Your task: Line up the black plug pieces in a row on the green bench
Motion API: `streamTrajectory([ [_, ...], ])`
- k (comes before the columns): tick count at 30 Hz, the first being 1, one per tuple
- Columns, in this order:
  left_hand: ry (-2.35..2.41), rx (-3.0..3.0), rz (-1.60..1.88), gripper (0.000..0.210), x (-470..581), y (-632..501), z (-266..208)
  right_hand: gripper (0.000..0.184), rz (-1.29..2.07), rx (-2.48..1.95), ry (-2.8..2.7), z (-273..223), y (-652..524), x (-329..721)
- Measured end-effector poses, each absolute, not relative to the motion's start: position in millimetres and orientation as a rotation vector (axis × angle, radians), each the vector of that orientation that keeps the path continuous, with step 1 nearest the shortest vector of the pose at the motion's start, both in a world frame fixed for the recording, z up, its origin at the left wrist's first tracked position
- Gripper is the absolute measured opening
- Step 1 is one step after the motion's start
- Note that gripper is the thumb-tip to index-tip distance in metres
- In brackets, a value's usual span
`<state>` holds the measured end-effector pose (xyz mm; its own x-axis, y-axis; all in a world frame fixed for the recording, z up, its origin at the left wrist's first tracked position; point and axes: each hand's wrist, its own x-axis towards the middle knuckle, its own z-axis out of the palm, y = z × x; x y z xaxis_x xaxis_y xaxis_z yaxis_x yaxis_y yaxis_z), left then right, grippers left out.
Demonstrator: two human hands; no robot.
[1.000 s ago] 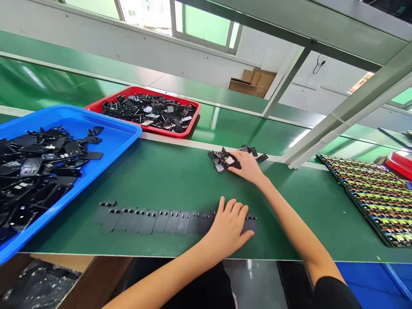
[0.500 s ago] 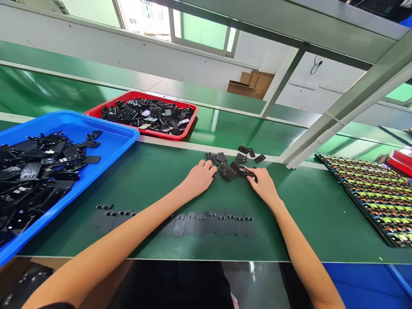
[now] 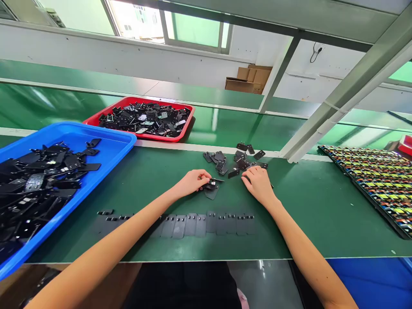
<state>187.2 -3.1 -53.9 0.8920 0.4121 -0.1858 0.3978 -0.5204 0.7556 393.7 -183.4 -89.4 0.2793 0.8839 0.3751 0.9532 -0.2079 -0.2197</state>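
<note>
Plates [image 3: 211, 193] pinched in left hand [image 3: 192, 182] | right hand [image 3: 258, 183] at loose pile [image 3: 241, 163], grip unclear | skewed overlap could let plates slip

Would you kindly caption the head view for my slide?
Left hand holding small flat black parts, right hand at scattered black parts, on a green tabletop.
</note>
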Motion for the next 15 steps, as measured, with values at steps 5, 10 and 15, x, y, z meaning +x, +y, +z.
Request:
streamTrajectory([
  [5, 0.623, 2.101, 0.01, 0.037, 183.9, -0.1, -58.3, 0.023, -0.104, -2.023, -1.797, -78.8, -176.9, 359.9],
  [10, 0.747, 2.315, 0.011, 0.029, 170.9, 17.2, -51.3, 0.025, 0.096, -1.964, -1.981, -76.6, -155.3, 328.6],
  [15, 0.935, 2.53, 0.105, 0.03, 164.4, 19.7, -53.1, 0.008, 0.165, -2.012, -1.897, -74.4, -154.5, 341.8],
])
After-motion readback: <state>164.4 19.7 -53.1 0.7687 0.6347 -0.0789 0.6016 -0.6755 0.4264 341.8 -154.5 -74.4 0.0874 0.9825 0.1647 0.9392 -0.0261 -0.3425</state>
